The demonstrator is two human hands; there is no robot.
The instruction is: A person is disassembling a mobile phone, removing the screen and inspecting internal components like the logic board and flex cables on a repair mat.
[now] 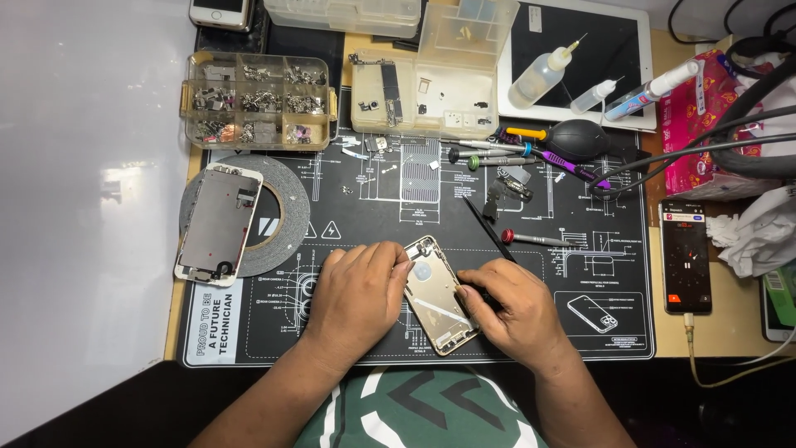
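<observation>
Two bare hands work a gold, empty metal phone shell near the middle of the black printed work mat (its near edge): left hand pinching the shell's left rim, right hand pressing a thin black pry tool into its right side.

Black work mat on wooden desk

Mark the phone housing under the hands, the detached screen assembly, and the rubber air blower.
phone housing [438, 292]: head view, bare gold inner back between the two hands.
screen assembly [217, 222]: head view, middle of its grey metal backplate, lying on the tape roll.
air blower [578, 138]: head view, centre of the black bulb.
</observation>
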